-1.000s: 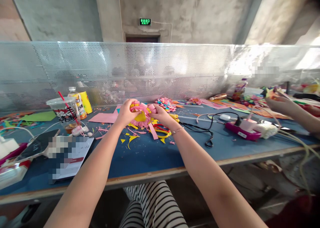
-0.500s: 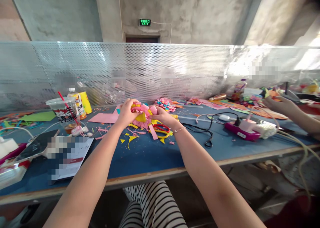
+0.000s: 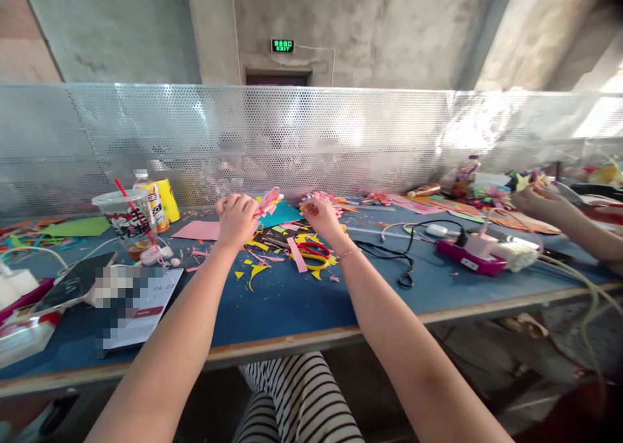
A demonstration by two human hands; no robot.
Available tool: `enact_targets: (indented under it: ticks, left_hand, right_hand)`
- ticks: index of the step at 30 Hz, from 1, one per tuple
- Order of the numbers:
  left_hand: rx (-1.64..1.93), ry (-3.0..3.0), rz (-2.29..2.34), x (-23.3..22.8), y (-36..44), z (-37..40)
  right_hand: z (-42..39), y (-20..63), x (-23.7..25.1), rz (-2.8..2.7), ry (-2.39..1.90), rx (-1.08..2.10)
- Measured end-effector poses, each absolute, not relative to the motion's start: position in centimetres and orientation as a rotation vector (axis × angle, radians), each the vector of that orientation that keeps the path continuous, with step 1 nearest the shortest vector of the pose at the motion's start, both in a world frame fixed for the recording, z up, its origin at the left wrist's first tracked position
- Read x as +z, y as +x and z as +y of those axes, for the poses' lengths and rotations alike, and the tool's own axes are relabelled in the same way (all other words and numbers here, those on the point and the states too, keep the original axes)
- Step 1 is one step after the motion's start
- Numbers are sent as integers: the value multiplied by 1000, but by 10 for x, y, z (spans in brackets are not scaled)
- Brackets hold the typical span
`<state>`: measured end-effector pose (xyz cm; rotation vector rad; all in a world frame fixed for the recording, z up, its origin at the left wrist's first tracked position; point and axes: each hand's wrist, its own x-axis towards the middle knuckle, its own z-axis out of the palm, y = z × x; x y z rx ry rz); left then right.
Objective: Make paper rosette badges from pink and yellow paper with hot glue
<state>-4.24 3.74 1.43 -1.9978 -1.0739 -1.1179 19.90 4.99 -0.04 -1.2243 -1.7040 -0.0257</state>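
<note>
My left hand (image 3: 237, 217) is closed round a pink paper flower (image 3: 268, 202), which is turned on its side above the table. My right hand (image 3: 320, 215) has its fingers curled together, with any small thing in them too small to make out. Just behind it lies another pink paper flower (image 3: 331, 201), partly covered by the fingers. A teal sheet of paper (image 3: 285, 215) lies between my hands. Nearer to me are scissors with red and yellow handles (image 3: 314, 256), a pink paper strip (image 3: 297, 255) and yellow paper scraps (image 3: 257, 273).
On the left stand a plastic cup with a red straw (image 3: 124, 219) and a bottle (image 3: 156, 203); a phone (image 3: 141, 310) lies before them. A purple power strip (image 3: 472, 258) with cables is to the right. Beyond it, a co-worker's hand (image 3: 535, 200) holds coloured paper. A perforated screen (image 3: 282, 138) borders the back.
Both hands were on the pink and yellow flower; now only my left hand holds it, turned sideways. My right hand has come off it, and the teal sheet is uncovered.
</note>
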Motion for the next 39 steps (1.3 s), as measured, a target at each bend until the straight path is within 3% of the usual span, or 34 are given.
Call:
enact_targets:
  ticks: [5,8,11,19,26,32,36,39]
  left_hand:
    - [-689,-2187,-1336,3,-36,44]
    - [-418,-2401,-1439,-3,-32,45]
    - [-368,-2525,-1491,-3,-30,44]
    - [-956,-2505,-1543,-12,-15,52]
    - [-1641,-2912,-1364,-24,-5,60]
    - [-1900,-2992,-1270,-29,-5,68]
    - [-1941,-2851,-1298,-32,-3,69]
    - [-1995,-2718,-1337,-28,-6,68]
  right_hand:
    - [41,181,-15,-2179,-1773,136]
    - [36,171,-18,-2286,-1868,154]
    - [35,172,-18,-2247,-1871,200]
    - [51,180,-24,-1994,-1584,316]
    - [52,172,-16,-1580,-1036,792]
    - [47,162,-17,-1563,-932,880]
    - [52,170,-12,-1630,-969,696]
    - [59,204,-5,-1546,-1176,209]
